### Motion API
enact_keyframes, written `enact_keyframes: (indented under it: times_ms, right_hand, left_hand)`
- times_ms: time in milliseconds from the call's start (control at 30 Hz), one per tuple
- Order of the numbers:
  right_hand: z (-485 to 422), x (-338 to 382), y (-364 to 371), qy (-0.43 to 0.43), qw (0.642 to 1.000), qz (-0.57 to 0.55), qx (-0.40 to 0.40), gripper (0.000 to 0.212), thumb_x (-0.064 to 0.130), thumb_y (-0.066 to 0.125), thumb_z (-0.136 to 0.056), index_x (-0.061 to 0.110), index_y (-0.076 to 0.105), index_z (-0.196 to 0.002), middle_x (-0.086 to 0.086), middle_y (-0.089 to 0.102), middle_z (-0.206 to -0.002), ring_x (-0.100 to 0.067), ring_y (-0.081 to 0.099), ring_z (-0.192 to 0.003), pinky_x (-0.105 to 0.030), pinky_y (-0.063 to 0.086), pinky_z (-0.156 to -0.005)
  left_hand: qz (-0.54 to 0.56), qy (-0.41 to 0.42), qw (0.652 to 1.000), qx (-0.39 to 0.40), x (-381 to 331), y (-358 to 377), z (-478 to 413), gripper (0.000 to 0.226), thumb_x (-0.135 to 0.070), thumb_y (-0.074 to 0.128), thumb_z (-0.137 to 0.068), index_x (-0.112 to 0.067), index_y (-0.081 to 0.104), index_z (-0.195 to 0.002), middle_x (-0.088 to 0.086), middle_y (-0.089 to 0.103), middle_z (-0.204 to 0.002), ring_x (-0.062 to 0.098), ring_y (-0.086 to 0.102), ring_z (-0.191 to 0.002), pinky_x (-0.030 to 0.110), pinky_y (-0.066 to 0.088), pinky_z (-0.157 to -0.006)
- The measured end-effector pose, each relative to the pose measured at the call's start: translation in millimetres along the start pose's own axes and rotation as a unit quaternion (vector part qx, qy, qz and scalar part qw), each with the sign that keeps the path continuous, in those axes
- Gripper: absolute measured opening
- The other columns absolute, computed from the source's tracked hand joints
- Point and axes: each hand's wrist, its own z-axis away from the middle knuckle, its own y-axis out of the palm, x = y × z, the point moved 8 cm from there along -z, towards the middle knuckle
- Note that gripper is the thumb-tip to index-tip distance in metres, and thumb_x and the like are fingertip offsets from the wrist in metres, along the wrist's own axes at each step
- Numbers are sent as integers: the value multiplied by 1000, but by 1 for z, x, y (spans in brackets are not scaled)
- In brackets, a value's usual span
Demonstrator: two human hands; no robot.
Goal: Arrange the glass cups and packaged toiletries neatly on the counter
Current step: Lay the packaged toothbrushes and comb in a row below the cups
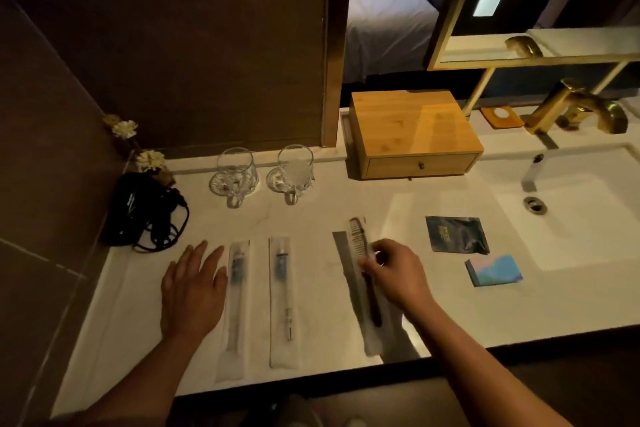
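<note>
- Head view: the left hand (194,291) is laid palm down on the white tabletop (329,204), its fingers (199,255) straight and slightly spread, with nothing held; its outer edge is touching or just beside the left toothbrush packet (235,308).
- A second toothbrush packet (283,302) is laid parallel to the first, just to its right, both running lengthwise toward the near edge.
- The right hand (394,274) is curled over the packaged comb (363,274), whose clear wrapper is pinched between the thumb and the bent fingers (369,263) near the middle of the comb.
- The comb is seen tilted, its toothed end pointing away toward the cups and its handle end toward the near edge; whether it is lifted off the surface or resting on it cannot be told.
- Two glass cups (235,173) are stood side by side near the back wall, handles turned toward the viewer, well apart from both hands.
- A dark sachet (457,234) and a blue-pink packet (493,270) are laid to the right of the right hand, near the sink basin (588,218), apart from each other.
- A wooden drawer box (412,135) is placed behind the comb, beside a gold faucet (575,107).
- A black hair dryer (145,211) with coiled cord is set at the left corner, below small dried flowers (149,159).
</note>
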Motion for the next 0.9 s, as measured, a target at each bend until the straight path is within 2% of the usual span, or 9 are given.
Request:
enact_keyframes:
  times_ms: [133,300,467,600,667,767,900]
  right_hand:
    - [8,3,45,3,1000,5,19,33,34,70,-80,25,66,-111,9,68,-84,-10,63,-70,-23,50,-62]
    - [8,8,45,-31,999,42,-14,37,33,72,-81,23,61,-115,-1,73,-93,-22,67,-82,-31,52,-69]
    - [10,4,46,-45,994,97,-9,20,29,63,-88,25,64,-107,-1,75,-91,-18,67,-76,-35,57,-67]
    - [12,14,51,-87,984,153,-16,23,45,65,-83,29,64,-101,7,65,-92,-18,63,-78,-35,55,-65]
    - [15,19,58,-111,974,199,-12,25,51,65,-82,31,62,-97,8,59,-89,-19,60,-73,-35,55,-61]
    - [15,21,65,-122,966,228,-15,25,52,63,-83,29,61,-92,8,55,-84,-19,58,-66,-35,55,-57]
    - [10,24,67,-122,966,228,-29,27,53,63,-83,30,61,-97,8,58,-87,-20,59,-68,-32,53,-56]
  left_hand:
    - [0,2,1000,1,3,1,0,56,-37,35,-91,-22,55,-142,8,43,-158,28,34,-147,50,21,-120]
    - [1,6,1000,-5,3,1,0,56,-38,36,-91,-21,57,-140,9,47,-155,29,37,-146,51,25,-119]
    - [-6,11,1000,-10,6,3,-1,59,-42,30,-91,-22,57,-139,9,48,-155,29,38,-145,52,26,-117]
    - [2,10,1000,-6,6,5,-1,61,-45,26,-92,-23,56,-140,8,46,-155,29,36,-146,52,25,-118]
    - [6,10,1000,-5,7,6,-1,59,-45,27,-93,-23,55,-141,7,46,-156,28,35,-147,52,25,-119]
    - [10,11,1000,-3,10,7,-1,59,-45,27,-94,-24,54,-141,7,45,-157,28,34,-148,52,24,-120]
    - [10,16,1000,-7,7,6,0,58,-45,28,-94,-23,55,-141,8,45,-156,28,35,-147,53,25,-119]
